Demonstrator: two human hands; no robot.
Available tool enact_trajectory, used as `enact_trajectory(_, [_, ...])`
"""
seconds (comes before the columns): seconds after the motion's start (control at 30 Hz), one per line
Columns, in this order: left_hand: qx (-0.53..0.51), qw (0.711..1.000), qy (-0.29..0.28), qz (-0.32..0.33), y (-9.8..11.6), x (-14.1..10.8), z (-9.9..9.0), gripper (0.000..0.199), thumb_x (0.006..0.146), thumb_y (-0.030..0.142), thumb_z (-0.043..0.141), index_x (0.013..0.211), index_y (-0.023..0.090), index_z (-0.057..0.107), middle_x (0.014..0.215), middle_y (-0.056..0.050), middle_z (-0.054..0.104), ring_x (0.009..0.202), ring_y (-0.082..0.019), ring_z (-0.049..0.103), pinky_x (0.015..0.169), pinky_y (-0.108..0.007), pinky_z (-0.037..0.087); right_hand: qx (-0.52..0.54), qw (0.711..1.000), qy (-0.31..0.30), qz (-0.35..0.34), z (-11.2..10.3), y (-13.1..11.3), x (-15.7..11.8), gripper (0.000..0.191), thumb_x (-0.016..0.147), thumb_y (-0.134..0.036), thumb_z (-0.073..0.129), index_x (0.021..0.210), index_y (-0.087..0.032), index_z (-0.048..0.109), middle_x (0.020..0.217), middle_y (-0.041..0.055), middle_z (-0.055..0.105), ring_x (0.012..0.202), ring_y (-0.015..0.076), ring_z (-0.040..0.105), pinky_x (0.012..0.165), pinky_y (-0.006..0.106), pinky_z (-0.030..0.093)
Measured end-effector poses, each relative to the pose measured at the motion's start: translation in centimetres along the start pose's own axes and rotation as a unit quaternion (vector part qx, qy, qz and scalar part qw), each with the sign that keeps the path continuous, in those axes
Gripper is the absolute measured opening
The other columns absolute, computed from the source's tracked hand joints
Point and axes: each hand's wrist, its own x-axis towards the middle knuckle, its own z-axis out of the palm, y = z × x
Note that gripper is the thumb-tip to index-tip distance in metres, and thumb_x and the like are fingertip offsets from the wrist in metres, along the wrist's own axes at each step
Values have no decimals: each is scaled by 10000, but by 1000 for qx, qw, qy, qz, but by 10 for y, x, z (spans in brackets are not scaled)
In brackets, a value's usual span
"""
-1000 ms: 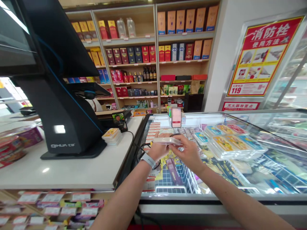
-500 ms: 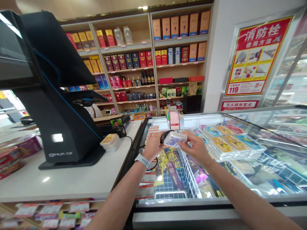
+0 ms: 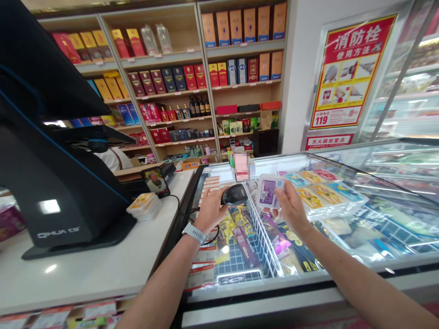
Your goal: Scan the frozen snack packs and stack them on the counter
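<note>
A black handheld barcode scanner (image 3: 235, 194) is in my left hand (image 3: 211, 205), its head pointing right. My right hand (image 3: 293, 205) grips a small clear plastic tub (image 3: 270, 192) by its right side. The tub's purple label with a barcode faces me, just right of the scanner and apart from it. Both hands are above the glass top of a chest freezer (image 3: 236, 276). To the right of my right hand, several similar tubs (image 3: 322, 194) with yellow, blue and red lids stand stacked on the glass.
A black checkout terminal (image 3: 68, 183) stands on the white counter (image 3: 103, 269) at left, beside a small stack of tubs (image 3: 144, 205) and a small screen (image 3: 155, 180). A phone (image 3: 241, 165) stands behind the scanner. Shelves (image 3: 178, 96) of boxes and bottles line the back.
The tub has moved right, away from the scanner, and tipped up so its purple label faces me. The scanner now shows more fully. My view has shifted slightly right.
</note>
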Motion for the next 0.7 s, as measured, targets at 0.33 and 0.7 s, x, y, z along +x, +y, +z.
enact_trajectory(0.33, [-7, 1000, 26, 10, 1, -12, 7, 529, 823, 129, 546, 1343, 221, 510, 1295, -67, 665, 1202, -244, 607, 1179, -510, 255, -112, 991, 51, -52, 5, 5, -10, 281, 961, -514, 495, 1078, -258, 480, 729, -10, 652, 476, 137, 575, 419, 249, 449])
enact_trajectory(0.7, [-12, 998, 58, 27, -4, -17, 3, 552, 785, 125, 539, 1330, 212, 535, 1293, -75, 668, 1205, -261, 609, 1174, -507, 256, -140, 982, 113, -53, 2, 27, 9, 387, 916, -462, 567, 1228, -237, 527, 1016, 54, 677, 727, 171, 681, 630, 308, 588])
